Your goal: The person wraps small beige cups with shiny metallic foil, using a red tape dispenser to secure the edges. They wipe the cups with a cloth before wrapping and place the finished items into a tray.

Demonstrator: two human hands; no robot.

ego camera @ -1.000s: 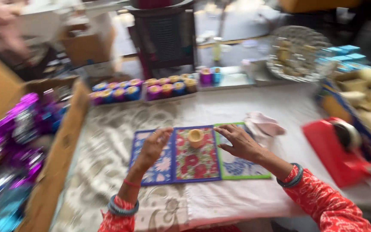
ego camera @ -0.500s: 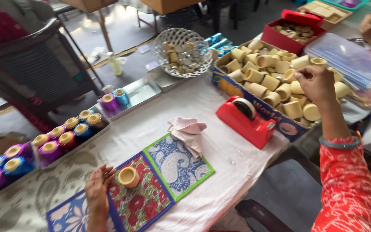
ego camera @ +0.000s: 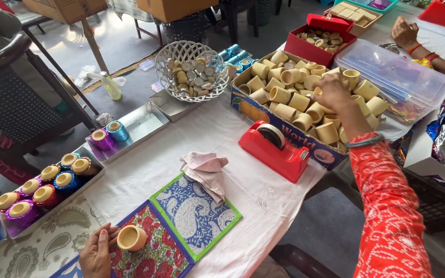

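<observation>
Left hand (ego camera: 96, 253): rested at the near edge of the worktop (ego camera: 243, 139), fingers loosely curled against a small plain clay cup (ego camera: 131, 238); the cup is touched at its side, not lifted.
Plain clay cup: stood upright on the red floral mat (ego camera: 148, 255), just beside the blue paisley mat (ego camera: 194, 215).
Pink cloth (ego camera: 206, 169): crumpled, overlapping the far corner of the blue mat.
Tape dispenser (ego camera: 274, 149): red, set between the mats and the cardboard box.
Right hand (ego camera: 330, 92): reached well out over the cardboard box (ego camera: 263, 105) of plain cups (ego camera: 289, 95); fingers closed down among them; whether one is gripped cannot be told.
Foil-wrapped cups (ego camera: 52, 183): lined up in a metal tray (ego camera: 145, 121) at the left edge.
Wire basket (ego camera: 191, 69): small pieces held, beyond the tray.
Risk, judged: with the arm stretched far, the sleeve could brush the dispenser or stacked cups; loosely piled cups could be toppled or chipped.
Risk, judged: the near cup, steadied only lightly, could be rolled off the mat.
</observation>
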